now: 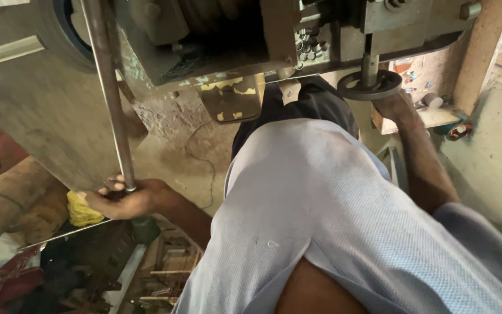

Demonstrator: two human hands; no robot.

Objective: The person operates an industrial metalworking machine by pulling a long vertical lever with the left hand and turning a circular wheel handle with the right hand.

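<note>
Below the machine, left hand (124, 197) grips rod (110, 93); right hand (395, 106) grips handwheel (369, 86).

Left hand (124, 197) grips steel rod (107, 87); right hand (393, 106) on handwheel (369, 86).

We record dim, uneven lighting. Daylight enters from the right, brightening the pale shirt (321, 209) and the wooden surfaces at the upper right. The machine underside (204, 35) sits in deep shadow. Lower left clutter is dark and soft. Slight motion blur and edge stretching show throughout.
</note>
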